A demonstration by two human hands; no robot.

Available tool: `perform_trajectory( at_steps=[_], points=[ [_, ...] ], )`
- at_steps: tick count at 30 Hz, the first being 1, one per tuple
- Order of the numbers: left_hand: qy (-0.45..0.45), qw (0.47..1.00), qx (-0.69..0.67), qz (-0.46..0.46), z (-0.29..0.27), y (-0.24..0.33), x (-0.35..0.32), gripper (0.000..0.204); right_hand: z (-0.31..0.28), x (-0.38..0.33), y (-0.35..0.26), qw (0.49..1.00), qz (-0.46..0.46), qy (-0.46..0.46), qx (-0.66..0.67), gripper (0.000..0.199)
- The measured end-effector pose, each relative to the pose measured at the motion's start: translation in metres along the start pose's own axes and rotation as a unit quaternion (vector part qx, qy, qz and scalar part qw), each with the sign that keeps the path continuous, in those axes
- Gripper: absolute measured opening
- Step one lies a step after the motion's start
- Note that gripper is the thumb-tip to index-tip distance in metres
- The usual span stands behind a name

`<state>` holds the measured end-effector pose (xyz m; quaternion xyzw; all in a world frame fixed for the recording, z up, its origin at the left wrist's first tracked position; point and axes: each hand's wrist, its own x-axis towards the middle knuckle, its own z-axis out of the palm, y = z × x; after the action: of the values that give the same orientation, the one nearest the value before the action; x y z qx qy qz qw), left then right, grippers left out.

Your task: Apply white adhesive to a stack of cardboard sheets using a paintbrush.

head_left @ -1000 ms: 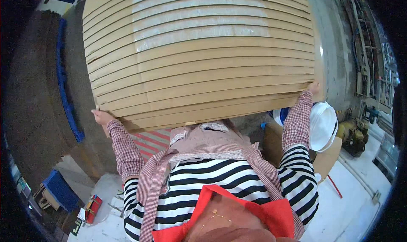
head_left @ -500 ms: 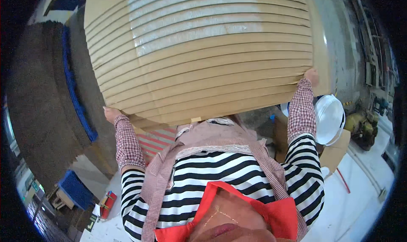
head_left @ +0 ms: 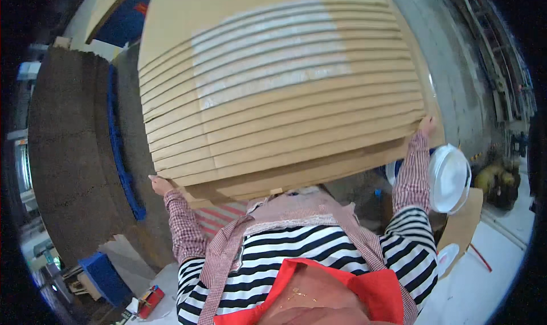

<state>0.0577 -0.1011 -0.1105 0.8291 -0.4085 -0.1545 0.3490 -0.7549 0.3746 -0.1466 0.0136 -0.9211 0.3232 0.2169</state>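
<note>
Clothing: striped top, checked sleeves and red apron fill the lower edge, nearest the camera.
Left hand (head_left: 160, 184): under the stack's lower left corner, fingers hidden beneath it, so their state cannot be told.
Right hand (head_left: 426, 124): gripping the lower right corner, fingers curled on the edge.
Cardboard stack (head_left: 279, 91): flat sheets held up in front of the chest; since half a second ago, tilted further left.
White bucket (head_left: 449, 178): beyond the right sleeve.
Blue pallet edge (head_left: 118, 148): far left.
</note>
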Motion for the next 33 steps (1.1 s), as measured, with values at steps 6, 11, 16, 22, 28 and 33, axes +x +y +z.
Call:
perform_trajectory(
  at_steps=[6, 11, 16, 22, 28, 33],
  points=[
    [0.07, 0.988, 0.121, 0.069, 0.023, 0.017, -0.041, 0.056, 0.02, -0.026, -0.008, 0.978, 0.075, -0.031, -0.192, 0.035],
    [-0.005, 0.987, 0.149, 0.052, 0.004, 0.053, -0.069, 0.058, 0.014, -0.018, -0.019, 0.972, 0.098, -0.054, -0.205, 0.037],
    [-0.018, 0.978, 0.199, 0.056, 0.003, 0.047, -0.061, 0.06, 0.007, -0.034, -0.02, 0.98, 0.085, -0.075, -0.166, 0.044],
    [-0.017, 0.963, 0.222, 0.151, 0.0, 0.02, -0.033, 0.059, -0.028, -0.049, -0.052, 0.944, -0.031, -0.072, -0.322, 0.056],
    [-0.137, 0.92, 0.301, 0.211, -0.009, 0.018, -0.034, 0.068, -0.059, -0.035, -0.079, 0.89, 0.034, -0.312, -0.331, 0.059],
    [-0.166, 0.908, 0.367, 0.114, -0.005, 0.031, -0.027, 0.078, -0.05, -0.018, -0.064, 0.909, 0.022, -0.351, -0.225, 0.064]
  ],
)
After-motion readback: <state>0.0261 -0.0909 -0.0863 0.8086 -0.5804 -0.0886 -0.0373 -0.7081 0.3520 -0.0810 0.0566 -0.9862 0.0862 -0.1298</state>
